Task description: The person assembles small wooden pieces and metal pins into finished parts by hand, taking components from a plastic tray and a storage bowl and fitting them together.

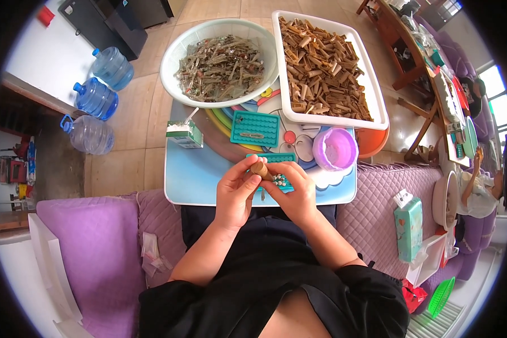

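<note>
Above the near edge of a small low table (194,186), my left hand (235,190) and my right hand (294,192) meet around a short brown rolled piece (260,169). Fingers of both hands are closed on it, and its round end faces up and away. Partly hidden beneath them lies a teal ridged tray (284,158), with several small pale-tipped pieces showing by my right fingers. A second teal tray (256,123) sits farther off, bearing a thin, clear-looking strip (252,135).
Behind stand a pale green basin (169,79) of thin strips and a white tray (380,107) heaped with brown rolled pieces. A purple tub (336,149) is at right, a green carton (185,135) at left. Water bottles (98,98) stand on the floor. Another person (479,188) sits far right.
</note>
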Available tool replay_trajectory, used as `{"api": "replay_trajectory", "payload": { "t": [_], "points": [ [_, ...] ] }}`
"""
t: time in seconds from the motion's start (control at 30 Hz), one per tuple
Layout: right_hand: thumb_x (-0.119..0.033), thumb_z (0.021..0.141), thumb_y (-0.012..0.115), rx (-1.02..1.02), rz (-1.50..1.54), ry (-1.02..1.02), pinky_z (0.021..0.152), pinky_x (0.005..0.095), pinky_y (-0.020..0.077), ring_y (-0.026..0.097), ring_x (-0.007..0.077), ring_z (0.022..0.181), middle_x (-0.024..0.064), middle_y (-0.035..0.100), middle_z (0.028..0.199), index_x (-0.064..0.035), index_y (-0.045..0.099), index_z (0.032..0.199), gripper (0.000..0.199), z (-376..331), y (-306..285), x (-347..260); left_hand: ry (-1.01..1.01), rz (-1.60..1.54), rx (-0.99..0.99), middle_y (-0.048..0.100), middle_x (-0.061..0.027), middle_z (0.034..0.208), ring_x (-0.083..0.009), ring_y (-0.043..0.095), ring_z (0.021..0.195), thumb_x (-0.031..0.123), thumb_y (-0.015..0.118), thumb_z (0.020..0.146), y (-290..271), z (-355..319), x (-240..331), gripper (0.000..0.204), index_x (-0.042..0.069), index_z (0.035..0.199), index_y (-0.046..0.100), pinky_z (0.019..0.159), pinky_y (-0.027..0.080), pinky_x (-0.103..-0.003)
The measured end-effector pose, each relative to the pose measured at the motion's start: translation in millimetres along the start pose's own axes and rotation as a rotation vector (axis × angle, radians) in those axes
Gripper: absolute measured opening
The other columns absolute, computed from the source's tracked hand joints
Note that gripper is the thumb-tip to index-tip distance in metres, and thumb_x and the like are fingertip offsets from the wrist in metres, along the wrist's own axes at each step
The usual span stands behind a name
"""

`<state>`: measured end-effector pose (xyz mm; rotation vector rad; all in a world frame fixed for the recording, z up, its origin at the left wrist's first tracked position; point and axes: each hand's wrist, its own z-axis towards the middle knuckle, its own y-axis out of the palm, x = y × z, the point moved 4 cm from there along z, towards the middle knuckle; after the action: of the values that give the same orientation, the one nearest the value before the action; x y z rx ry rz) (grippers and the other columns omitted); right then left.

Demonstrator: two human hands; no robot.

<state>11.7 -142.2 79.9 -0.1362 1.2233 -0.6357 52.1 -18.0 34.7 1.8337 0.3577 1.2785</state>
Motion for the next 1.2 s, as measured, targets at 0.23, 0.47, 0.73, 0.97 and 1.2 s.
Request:
{"api": "replay_trajectory", "payload": {
  "t": [0.23,0.47,0.73,0.97,1.2],
  "points": [
    [-0.002,0.068,0.073,-0.029,0.009,0.039,0.067,0.0309,0.0512,0.061,0.0247,0.078,0.0106,0.06,0.087,-0.0018,0.061,0.094,0.029,-3.5,-0.6,0.0,0.04,0.062,-0.039,0.055,-0.0145,0.12,-0.0192,0.054,0.109,-0.006,0.056,0.084,0.4,-0.1,-2.4,0.036,-0.001,0.12,0.052,0.096,0.043,-0.032],
    [0.002,0.067,0.07,-0.088,0.049,0.034,0.071,0.0327,0.0505,0.061,0.0263,0.079,0.0118,0.059,0.09,-0.0002,0.057,0.097,0.032,-7.0,0.9,1.9,0.208,0.295,-0.185,0.055,-0.0131,0.119,-0.0156,0.054,0.106,-0.007,0.058,0.083,15.5,-8.1,-3.5,0.04,-0.001,0.122,0.05,0.092,0.045,-0.029],
    [-0.001,0.07,0.067,-0.267,0.022,-0.026,0.073,0.0369,0.0479,0.057,0.0327,0.085,0.0138,0.057,0.094,-0.0006,0.057,0.101,0.033,-11.6,-8.2,1.1,0.293,0.541,-0.241,0.057,-0.0136,0.117,-0.016,0.053,0.108,-0.006,0.057,0.085,25.9,-18.7,3.5,0.043,-0.001,0.127,0.047,0.092,0.044,-0.029],
    [-0.001,0.068,0.066,-0.193,-0.002,-0.052,0.075,0.0389,0.0467,0.055,0.035,0.086,0.0151,0.057,0.094,0.0002,0.056,0.103,0.037,-20.5,-4.0,9.1,0.221,0.505,-0.201,0.057,-0.0143,0.119,-0.0169,0.053,0.111,-0.001,0.06,0.085,32.6,-18.4,4.5,0.043,-0.001,0.126,0.048,0.091,0.044,-0.029],
    [-0.005,0.072,0.068,-0.267,0.073,-0.025,0.082,0.0391,0.0451,0.054,0.0357,0.095,0.0174,0.056,0.102,0.0011,0.054,0.108,0.039,-18.0,-11.9,8.6,0.201,0.607,-0.268,0.058,-0.0128,0.116,-0.0167,0.056,0.106,0.001,0.061,0.085,26.0,-11.1,5.9,0.035,-0.002,0.118,0.052,0.091,0.044,-0.029]
  ]
}}
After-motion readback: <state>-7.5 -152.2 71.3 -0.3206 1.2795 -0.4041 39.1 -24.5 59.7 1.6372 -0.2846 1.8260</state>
